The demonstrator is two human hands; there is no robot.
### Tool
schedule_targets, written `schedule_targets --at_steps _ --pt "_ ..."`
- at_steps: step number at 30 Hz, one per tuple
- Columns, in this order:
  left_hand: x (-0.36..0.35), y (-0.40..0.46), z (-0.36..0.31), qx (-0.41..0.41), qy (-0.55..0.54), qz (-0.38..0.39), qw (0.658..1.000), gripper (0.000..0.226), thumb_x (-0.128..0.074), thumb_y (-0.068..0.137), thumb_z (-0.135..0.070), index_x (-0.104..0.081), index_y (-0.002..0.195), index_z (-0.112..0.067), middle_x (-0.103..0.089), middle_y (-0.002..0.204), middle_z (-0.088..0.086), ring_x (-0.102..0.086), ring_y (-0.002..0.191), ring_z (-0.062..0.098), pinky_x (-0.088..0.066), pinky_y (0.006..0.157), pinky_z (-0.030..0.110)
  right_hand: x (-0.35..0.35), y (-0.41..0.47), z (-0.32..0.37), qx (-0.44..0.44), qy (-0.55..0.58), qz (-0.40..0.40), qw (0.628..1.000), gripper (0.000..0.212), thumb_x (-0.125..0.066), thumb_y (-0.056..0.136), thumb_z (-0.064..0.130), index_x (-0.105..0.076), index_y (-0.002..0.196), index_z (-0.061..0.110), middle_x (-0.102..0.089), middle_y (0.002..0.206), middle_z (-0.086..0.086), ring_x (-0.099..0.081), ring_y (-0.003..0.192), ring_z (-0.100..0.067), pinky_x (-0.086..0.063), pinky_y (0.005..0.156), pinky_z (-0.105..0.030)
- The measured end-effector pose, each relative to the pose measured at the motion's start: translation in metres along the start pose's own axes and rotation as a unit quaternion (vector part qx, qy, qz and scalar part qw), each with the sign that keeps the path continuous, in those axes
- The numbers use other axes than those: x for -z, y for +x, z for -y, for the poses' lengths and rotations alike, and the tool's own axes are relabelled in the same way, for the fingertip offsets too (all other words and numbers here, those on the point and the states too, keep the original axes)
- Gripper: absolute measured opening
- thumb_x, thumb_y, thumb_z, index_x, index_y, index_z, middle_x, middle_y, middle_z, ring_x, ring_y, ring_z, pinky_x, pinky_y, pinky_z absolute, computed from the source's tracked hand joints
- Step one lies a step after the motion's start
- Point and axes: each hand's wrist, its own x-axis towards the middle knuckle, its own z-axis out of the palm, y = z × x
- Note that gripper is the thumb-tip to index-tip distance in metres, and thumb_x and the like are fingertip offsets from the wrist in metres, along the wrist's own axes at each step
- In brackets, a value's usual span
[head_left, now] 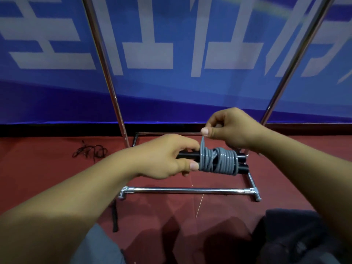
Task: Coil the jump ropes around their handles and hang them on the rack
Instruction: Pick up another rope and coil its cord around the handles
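Observation:
A grey jump rope [222,161] is wound in many turns around its two black handles [242,164], which lie side by side and level in front of me. My left hand [167,157] grips the left ends of the handles, thumb against the coil. My right hand [232,128] is above the coil and pinches a short grey strand that rises from the coil's left edge. The chrome rack [182,190] stands just beyond, its base bar low on the floor and two slanted poles [106,73] rising out of view.
The floor [47,164] is dark red. A tangled black cord [89,151] lies on it to the left of the rack, and a black strap [114,216] lies near my left forearm. A blue banner with white lettering [171,44] hangs behind the rack. My knees are at the bottom.

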Motion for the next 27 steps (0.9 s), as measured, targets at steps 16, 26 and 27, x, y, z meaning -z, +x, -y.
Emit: schedule_targets --at_steps 16,26,27 --pt "0.013 0.047 0.024 0.127 -0.124 -0.223 0.959 0.014 -0.06 0.098 -0.024 -0.059 0.09 -0.013 -0.069 0.066 0.0 -0.06 0.052 0.013 -0.049 0.052 0.027 -0.015 -0.039 -0.002 0.03 -0.043 0.064 0.997 0.016 -0.072 0.088 0.034 -0.064 0.097 0.025 -0.058 0.062 0.011 -0.053 0.058 -0.004 -0.045 0.062 -0.023" --pt "0.017 0.042 0.046 0.185 0.121 -0.264 0.939 0.02 -0.067 0.089 -0.043 -0.061 0.087 -0.024 -0.068 0.077 -0.005 -0.064 0.078 0.019 -0.053 0.076 0.036 -0.014 -0.049 0.016 -0.179 0.322 0.152 0.917 0.01 -0.053 0.096 0.003 -0.062 0.098 0.002 -0.044 0.052 0.002 -0.044 0.046 -0.016 -0.037 0.049 -0.024" --pt "0.016 0.042 0.044 0.19 0.131 -0.255 0.939 0.021 -0.069 0.089 -0.044 -0.061 0.085 -0.024 -0.066 0.077 -0.005 -0.063 0.077 0.018 -0.051 0.072 0.033 -0.014 -0.048 0.016 -0.187 0.347 0.148 0.907 0.01 -0.053 0.097 0.004 -0.062 0.097 0.002 -0.043 0.054 0.001 -0.044 0.047 -0.017 -0.035 0.051 -0.027"
